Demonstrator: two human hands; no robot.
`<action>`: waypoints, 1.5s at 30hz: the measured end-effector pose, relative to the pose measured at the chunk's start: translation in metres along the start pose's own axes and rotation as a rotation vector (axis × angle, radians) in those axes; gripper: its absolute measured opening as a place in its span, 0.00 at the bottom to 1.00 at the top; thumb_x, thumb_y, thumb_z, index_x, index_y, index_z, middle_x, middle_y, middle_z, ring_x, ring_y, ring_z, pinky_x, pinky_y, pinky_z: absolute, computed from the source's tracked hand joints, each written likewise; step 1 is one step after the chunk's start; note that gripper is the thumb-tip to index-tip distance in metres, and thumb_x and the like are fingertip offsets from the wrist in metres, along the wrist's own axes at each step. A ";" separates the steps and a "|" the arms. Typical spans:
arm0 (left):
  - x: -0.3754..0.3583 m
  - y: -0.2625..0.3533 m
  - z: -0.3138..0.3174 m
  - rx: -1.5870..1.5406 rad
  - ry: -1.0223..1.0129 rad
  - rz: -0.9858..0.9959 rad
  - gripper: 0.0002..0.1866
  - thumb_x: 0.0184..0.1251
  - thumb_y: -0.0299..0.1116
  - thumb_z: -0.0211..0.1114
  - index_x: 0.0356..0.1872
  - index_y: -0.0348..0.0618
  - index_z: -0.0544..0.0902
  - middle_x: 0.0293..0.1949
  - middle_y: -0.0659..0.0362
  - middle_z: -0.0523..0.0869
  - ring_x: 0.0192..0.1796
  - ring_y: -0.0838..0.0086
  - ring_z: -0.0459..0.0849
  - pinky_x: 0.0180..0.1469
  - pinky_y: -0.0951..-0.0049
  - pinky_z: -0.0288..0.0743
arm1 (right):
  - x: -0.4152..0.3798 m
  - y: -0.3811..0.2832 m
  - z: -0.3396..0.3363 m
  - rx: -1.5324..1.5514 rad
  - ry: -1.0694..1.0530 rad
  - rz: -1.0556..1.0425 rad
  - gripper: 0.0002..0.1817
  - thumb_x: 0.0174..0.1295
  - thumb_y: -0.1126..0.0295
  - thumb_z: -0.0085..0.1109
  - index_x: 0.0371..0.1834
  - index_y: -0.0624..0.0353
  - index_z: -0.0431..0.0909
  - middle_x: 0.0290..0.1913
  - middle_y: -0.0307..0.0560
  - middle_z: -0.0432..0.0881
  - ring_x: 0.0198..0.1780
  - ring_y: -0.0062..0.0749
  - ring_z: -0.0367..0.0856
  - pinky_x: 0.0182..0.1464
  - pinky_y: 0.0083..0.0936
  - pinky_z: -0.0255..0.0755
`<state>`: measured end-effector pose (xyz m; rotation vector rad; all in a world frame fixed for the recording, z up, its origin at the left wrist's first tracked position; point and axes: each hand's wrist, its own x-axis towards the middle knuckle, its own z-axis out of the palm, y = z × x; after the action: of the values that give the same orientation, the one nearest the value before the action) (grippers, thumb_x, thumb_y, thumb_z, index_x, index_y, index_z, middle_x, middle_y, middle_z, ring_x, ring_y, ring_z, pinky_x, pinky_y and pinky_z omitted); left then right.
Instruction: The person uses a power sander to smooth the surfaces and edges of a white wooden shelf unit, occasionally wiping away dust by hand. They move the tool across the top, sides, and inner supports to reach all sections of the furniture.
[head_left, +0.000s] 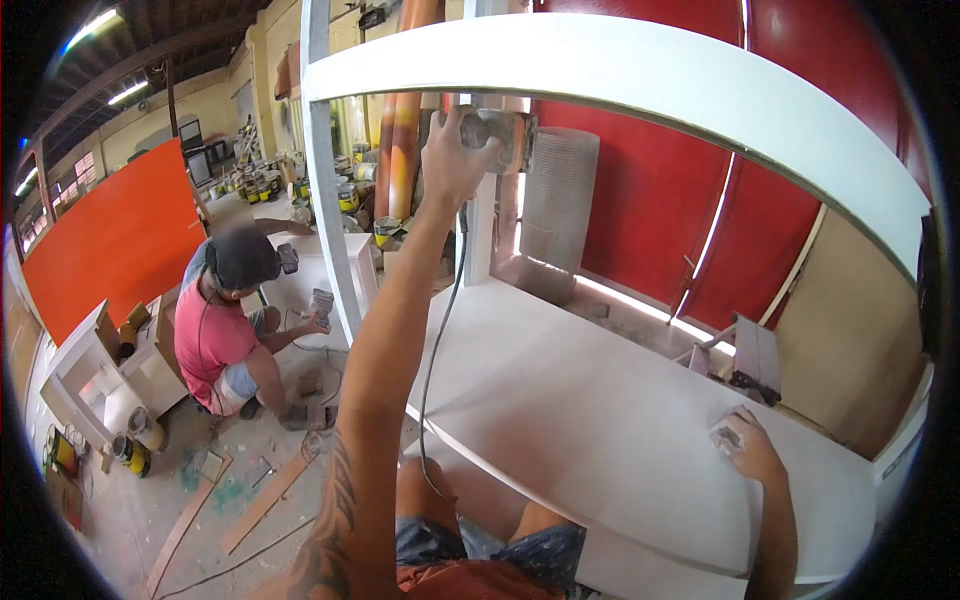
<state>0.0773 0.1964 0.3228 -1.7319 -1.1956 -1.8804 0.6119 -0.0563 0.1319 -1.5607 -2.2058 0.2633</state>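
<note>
My left hand (462, 150) is raised and wrapped round a corded power sander (510, 138), which is held up below the white upper beam (600, 62) of the furniture frame. The sander's dark cable (432, 380) hangs down past my forearm to my lap. Lower at the right, my right hand (750, 445) is by the wide white panel (580, 400), its fingers curled round a small object that I cannot make out.
A person (225, 330) in a pink shirt crouches at the left, a power tool (320, 308) in one hand. Beside them are white cabinets (110, 370) and paint cans (130, 455). Wooden strips (265, 505) lie on the floor. A red wall (640, 210) stands behind the panel.
</note>
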 end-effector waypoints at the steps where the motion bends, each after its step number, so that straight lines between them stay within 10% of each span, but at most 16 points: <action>1: 0.003 0.002 0.000 0.000 0.001 0.000 0.30 0.55 0.43 0.76 0.59 0.42 0.83 0.57 0.42 0.83 0.54 0.45 0.90 0.58 0.51 0.85 | 0.000 0.001 0.001 -0.001 0.001 -0.001 0.09 0.64 0.71 0.68 0.46 0.59 0.85 0.52 0.52 0.81 0.58 0.52 0.80 0.63 0.43 0.75; 45: -0.156 -0.046 0.003 0.040 -0.184 -0.174 0.30 0.61 0.35 0.79 0.62 0.39 0.79 0.56 0.42 0.77 0.57 0.46 0.83 0.61 0.52 0.79 | 0.003 0.000 0.010 0.023 0.044 0.041 0.10 0.61 0.78 0.63 0.45 0.63 0.79 0.49 0.52 0.77 0.55 0.47 0.78 0.59 0.35 0.74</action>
<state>0.0795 0.1795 0.1612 -1.8657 -1.4858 -1.8069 0.6070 -0.0525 0.1238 -1.5858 -2.1318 0.2626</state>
